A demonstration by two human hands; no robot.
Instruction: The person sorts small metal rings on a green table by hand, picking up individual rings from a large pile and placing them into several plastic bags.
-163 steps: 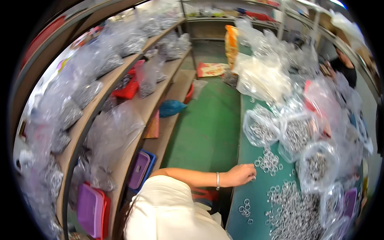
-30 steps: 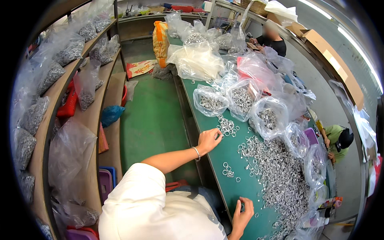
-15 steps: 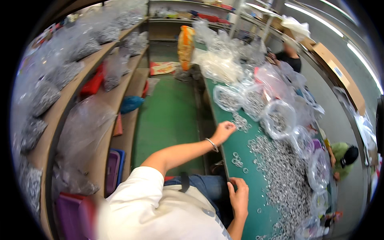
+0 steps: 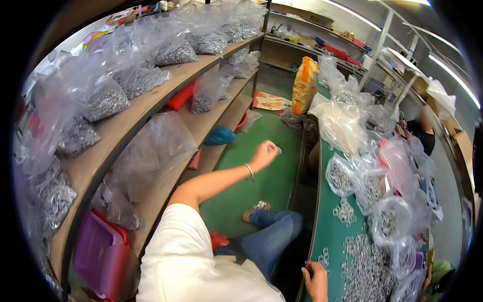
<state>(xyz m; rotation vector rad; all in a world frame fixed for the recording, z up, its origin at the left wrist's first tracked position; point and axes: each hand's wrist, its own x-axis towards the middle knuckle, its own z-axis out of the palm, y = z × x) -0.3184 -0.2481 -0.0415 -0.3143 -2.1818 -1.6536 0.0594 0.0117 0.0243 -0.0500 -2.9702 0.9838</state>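
Out over the green aisle floor, my left hand [image 4: 264,155] is closed in a pinch on a small, silvery metal ring [image 4: 279,150]. My right hand [image 4: 316,281] rests at the near edge of the green table [image 4: 329,211], thumb and fingers apart, holding nothing visible. Just beyond its fingertips lies a small group of metal rings [image 4: 324,256]. A second small cluster of rings [image 4: 345,212] is farther up the table. To the right spreads a large heap of rings [image 4: 370,272]. Open clear bags of rings [image 4: 388,224] line the heap's far side.
Wooden shelves [image 4: 143,113] on the left carry filled clear bags [image 4: 108,98]. A purple bin [image 4: 93,251] sits low beside them. An orange sack [image 4: 305,85] stands at the aisle's far end. Two people are across the table, one in black [image 4: 422,136], one in green [image 4: 443,274].
My view has swung left toward the shelves. My left hand has moved from above the table's ring cluster to over the aisle, with a ring in its fingers. My right hand stays by the table edge.
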